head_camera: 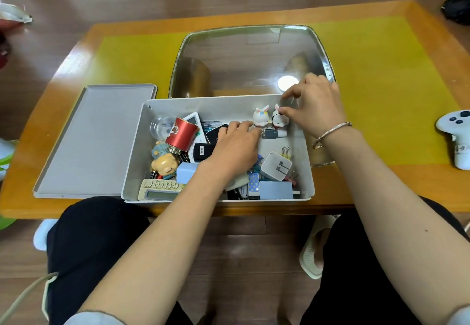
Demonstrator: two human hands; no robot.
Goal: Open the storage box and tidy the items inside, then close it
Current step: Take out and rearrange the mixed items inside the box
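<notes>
While no label reads, hands [236,146] in storage box [221,103]

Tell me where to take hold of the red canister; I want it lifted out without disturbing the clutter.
Grip the red canister across its round body, coming from above: it leans on other items with its sides exposed, while its metal lower end sits buried among them.

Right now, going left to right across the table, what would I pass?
Lid → red can → left hand → white plug → right hand → game controller.
</notes>
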